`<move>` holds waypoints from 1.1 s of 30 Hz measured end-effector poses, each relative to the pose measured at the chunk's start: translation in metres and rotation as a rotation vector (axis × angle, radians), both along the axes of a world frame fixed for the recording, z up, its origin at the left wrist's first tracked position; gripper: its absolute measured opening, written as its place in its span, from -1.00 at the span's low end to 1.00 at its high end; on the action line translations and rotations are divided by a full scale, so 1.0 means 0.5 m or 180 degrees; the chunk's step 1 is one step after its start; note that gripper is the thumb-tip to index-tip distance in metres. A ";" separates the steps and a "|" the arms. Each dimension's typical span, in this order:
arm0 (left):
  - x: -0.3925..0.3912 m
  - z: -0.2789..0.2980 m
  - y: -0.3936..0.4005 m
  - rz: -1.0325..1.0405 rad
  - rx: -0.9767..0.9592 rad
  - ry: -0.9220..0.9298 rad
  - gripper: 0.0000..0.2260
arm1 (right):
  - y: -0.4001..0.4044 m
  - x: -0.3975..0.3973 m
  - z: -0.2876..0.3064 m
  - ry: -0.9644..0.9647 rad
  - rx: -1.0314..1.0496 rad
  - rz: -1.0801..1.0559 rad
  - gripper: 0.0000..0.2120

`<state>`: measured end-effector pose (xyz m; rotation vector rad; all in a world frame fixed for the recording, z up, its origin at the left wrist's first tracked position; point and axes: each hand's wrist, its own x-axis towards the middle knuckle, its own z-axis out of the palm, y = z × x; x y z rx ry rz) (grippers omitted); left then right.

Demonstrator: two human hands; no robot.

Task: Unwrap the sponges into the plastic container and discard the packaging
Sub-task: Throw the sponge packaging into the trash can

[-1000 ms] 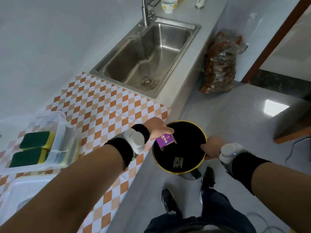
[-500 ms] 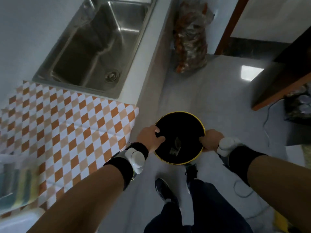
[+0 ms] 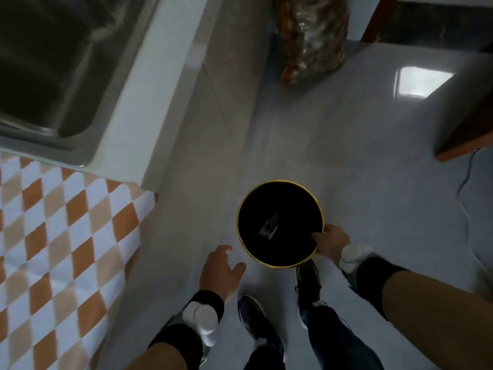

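Note:
A round black bin with a gold rim [image 3: 314,201] is low over the grey floor. My right hand [image 3: 330,241] grips its rim at the right side, thumb inside. Crumpled packaging [image 3: 269,226] lies on the bin's dark bottom. My left hand [image 3: 220,271] hangs free to the left of the bin, fingers apart and holding nothing. The sponges and the plastic container are out of view.
The counter with its orange-and-white checked cover [image 3: 66,236] runs along the left, with the steel sink [image 3: 48,62] behind. A full plastic bag [image 3: 312,36] leans at the back. A wooden furniture corner [image 3: 466,129] and a cable [image 3: 465,180] are at the right. My shoes [image 3: 256,319] are below.
My left hand dropped the purple packaging into the bin, let go of the rim and drew back. The bin has gone down toward the floor. The view swung right, losing the container.

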<state>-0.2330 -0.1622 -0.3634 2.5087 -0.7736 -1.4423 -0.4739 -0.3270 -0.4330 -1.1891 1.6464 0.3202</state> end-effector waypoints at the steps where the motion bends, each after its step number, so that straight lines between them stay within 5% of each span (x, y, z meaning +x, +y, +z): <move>1: -0.002 -0.046 -0.002 0.0089 0.0019 0.0033 -0.48 | -0.003 0.015 -0.021 0.0020 -0.0071 -0.0102 -0.71; 7: 0.011 -0.239 -0.009 0.0375 0.0033 0.0025 -0.51 | -0.024 0.065 -0.194 -0.0141 -0.0035 0.0018 -0.91; 21: 0.047 -0.370 0.000 0.0595 0.0143 0.0078 -0.55 | -0.043 0.142 -0.457 -0.0098 0.0081 -0.0099 -0.68; 26: 0.043 -0.342 -0.015 0.0568 0.0105 0.0094 -0.54 | -0.043 0.166 -0.388 -0.0242 0.0288 -0.0011 -0.84; 33: 0.022 -0.240 -0.040 0.0475 0.0054 0.0070 -0.53 | -0.045 0.135 -0.254 -0.0199 0.0317 0.0502 -0.55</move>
